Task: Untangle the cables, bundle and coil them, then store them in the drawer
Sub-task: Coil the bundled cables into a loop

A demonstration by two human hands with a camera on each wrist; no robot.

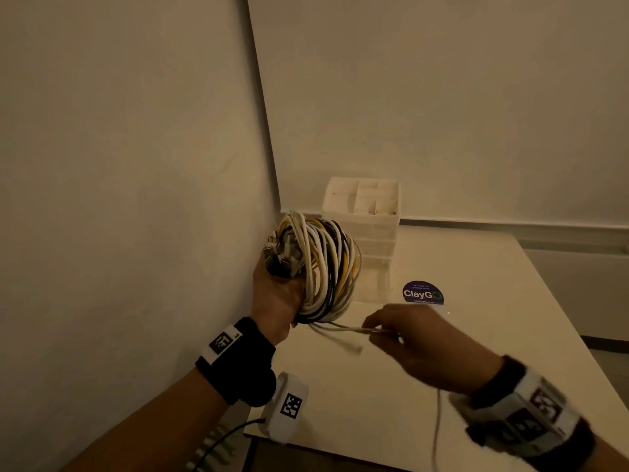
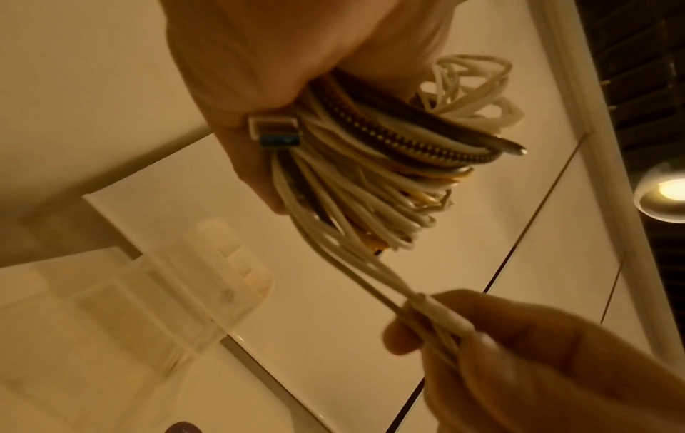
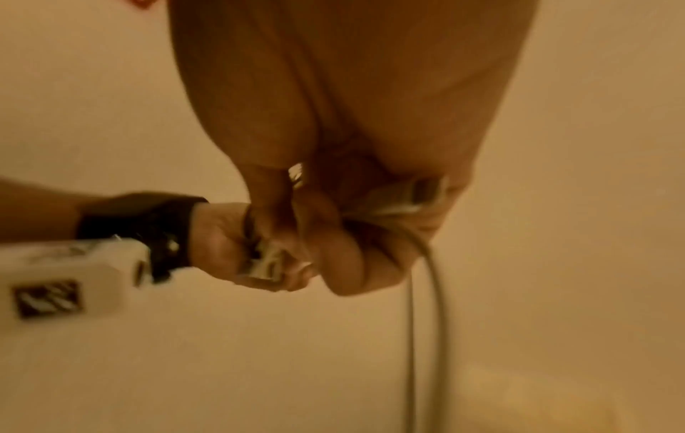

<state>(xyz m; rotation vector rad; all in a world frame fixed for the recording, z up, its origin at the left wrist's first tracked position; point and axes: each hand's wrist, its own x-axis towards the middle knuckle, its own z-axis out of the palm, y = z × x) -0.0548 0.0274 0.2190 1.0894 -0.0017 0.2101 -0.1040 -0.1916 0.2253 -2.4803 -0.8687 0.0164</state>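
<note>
My left hand (image 1: 277,294) grips a thick coil of cables (image 1: 326,267), white, yellow and dark braided, held upright above the table's left edge. Several metal plug ends (image 1: 280,255) bunch at my thumb. In the left wrist view the coil of cables (image 2: 374,164) fans out below my left hand (image 2: 281,96), with a USB plug (image 2: 276,131) at the thumb. My right hand (image 1: 418,338) pinches the loose white cable ends (image 1: 343,330) trailing from the coil's bottom. The right hand (image 2: 519,360) and the loose ends (image 2: 370,275) also show there. A white drawer unit (image 1: 367,233) stands behind the coil.
The white table (image 1: 459,386) runs into a corner; walls stand close at the left and back. A round purple ClayGo sticker (image 1: 422,294) lies right of the drawer unit. The unit's top tray has open compartments. A thin cable (image 1: 437,427) hangs from my right wrist.
</note>
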